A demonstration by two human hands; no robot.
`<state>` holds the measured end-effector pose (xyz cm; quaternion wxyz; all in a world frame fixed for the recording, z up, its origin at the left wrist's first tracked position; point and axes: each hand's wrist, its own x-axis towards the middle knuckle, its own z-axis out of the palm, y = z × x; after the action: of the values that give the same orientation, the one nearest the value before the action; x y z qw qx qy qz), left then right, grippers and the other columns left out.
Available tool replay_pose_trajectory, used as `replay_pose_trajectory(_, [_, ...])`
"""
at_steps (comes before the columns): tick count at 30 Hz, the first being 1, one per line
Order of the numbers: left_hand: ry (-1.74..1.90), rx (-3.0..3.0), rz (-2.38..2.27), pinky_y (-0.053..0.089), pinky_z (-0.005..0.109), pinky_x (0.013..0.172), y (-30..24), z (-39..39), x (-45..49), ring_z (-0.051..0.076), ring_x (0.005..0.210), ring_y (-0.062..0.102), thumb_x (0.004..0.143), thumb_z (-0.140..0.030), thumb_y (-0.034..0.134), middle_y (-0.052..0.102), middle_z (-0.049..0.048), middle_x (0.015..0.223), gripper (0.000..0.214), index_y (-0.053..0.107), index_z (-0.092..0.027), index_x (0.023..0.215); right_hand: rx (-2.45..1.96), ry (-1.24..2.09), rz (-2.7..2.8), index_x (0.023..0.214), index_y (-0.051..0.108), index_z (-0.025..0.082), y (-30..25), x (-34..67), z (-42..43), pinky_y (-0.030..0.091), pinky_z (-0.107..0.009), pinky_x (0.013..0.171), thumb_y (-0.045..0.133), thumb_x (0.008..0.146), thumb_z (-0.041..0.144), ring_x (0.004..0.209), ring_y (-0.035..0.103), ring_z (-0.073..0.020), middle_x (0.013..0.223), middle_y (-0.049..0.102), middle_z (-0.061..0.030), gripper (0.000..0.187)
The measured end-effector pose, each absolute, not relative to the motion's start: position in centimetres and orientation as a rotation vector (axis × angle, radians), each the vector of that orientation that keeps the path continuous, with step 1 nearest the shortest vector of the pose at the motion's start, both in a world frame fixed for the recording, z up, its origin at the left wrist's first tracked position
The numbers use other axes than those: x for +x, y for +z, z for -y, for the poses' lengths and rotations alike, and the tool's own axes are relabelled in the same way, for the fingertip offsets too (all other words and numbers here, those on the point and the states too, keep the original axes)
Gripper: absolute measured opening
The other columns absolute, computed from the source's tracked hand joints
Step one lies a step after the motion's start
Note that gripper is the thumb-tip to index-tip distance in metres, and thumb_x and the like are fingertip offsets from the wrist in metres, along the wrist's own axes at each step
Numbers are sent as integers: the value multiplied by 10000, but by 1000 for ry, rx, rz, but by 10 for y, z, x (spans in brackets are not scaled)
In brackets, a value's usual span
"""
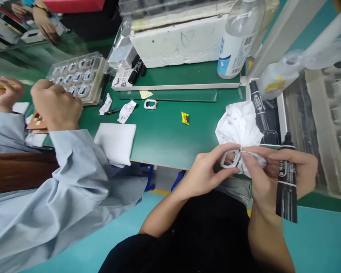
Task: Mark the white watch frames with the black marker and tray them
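Note:
My left hand (206,172) pinches a small white plastic frame (226,163) with a rounded square opening, held just over the near edge of the green table. My right hand (268,170) presses a white cloth (238,123) against the frame's right side with thumb and forefinger. A black marker pen (286,182) is also tucked between the fingers of my right hand, its capped end pointing up. The cloth bunches upward beyond my fingertips and lies partly on the table. A similar white frame (150,104) lies farther left on the table.
A yellow wrapped packet (185,118), a white foam sheet (116,141) and crumpled wipes (127,111) lie on the table. A clear bottle (238,41) stands on the shelf behind. Trays of parts (76,77) sit left and right. A co-worker's grey-sleeved arm (74,167) reaches in at left.

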<state>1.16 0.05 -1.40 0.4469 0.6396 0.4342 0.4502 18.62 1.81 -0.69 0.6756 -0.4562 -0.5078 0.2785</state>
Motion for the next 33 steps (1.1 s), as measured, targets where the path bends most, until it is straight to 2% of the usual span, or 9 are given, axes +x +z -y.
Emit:
replay_pose_trajectory(3, [1115, 1596, -1076, 685, 350, 836, -15, -1, 11, 208, 888, 780, 1148, -438, 828, 853, 60, 1193, 556, 667, -295, 1660, -991, 567, 1192, 1132, 727, 278, -5, 180, -19, 764, -327, 740, 1052, 805, 112, 855, 917, -229, 985, 871, 35, 490])
replay_pose_trajectory(10, [1157, 1517, -1037, 716, 366, 968, -14, 1, 11, 244, 1042, 867, 1138, -393, 850, 890, 77, 1222, 562, 672, -278, 1658, -1031, 602, 1221, 1153, 715, 311, -6, 178, -21, 791, -400, 774, 1031, 887, 200, 876, 915, -250, 1014, 898, 31, 427])
replay_pose_trajectory(14, [1182, 1465, -1017, 725, 349, 998, -13, 1, 11, 246, 1101, 887, 1115, -338, 878, 901, 91, 1279, 552, 698, -274, 1633, -1003, 624, 1215, 1139, 712, 315, -4, 177, -22, 772, -368, 732, 1016, 898, 193, 844, 905, -236, 1001, 893, 31, 407])
replay_pose_trajectory(18, [1183, 1418, -1003, 744, 370, 1022, -14, 1, 11, 261, 1122, 903, 1089, -336, 913, 913, 95, 1246, 584, 705, -268, 1630, -1017, 644, 1211, 1122, 683, 293, 0, 177, -21, 759, -339, 720, 989, 920, 180, 833, 902, -219, 993, 890, 27, 383])
replay_pose_trajectory(22, [1190, 1351, -983, 765, 388, 1040, -15, 1, 12, 279, 1135, 920, 1061, -352, 950, 925, 104, 1224, 626, 704, -252, 1629, -1023, 674, 1174, 1130, 668, 287, 0, 178, -21, 739, -303, 741, 983, 938, 181, 842, 894, -189, 997, 876, 33, 384])
replay_pose_trajectory(25, [1205, 1311, -981, 772, 375, 1026, -15, 1, 12, 269, 1104, 924, 1042, -351, 973, 928, 94, 1181, 638, 712, -247, 1614, -1019, 664, 1143, 1144, 675, 303, -3, 179, -21, 766, -346, 788, 988, 941, 200, 862, 901, -208, 1001, 857, 36, 387])
replay_pose_trajectory(28, [1229, 1287, -949, 769, 351, 1022, -15, 1, 12, 247, 1092, 922, 1036, -328, 981, 927, 79, 1179, 626, 717, -253, 1599, -1005, 640, 1154, 1151, 689, 318, -4, 179, -21, 767, -367, 751, 991, 935, 211, 833, 896, -224, 996, 866, 30, 386])
replay_pose_trajectory(33, [1199, 1263, -992, 771, 372, 1008, -14, 2, 12, 250, 1046, 913, 1020, -389, 998, 914, 78, 1124, 635, 730, -244, 1577, -1033, 582, 1163, 1152, 703, 290, -4, 182, -19, 742, -349, 729, 960, 964, 243, 836, 885, -216, 969, 868, 21, 321])
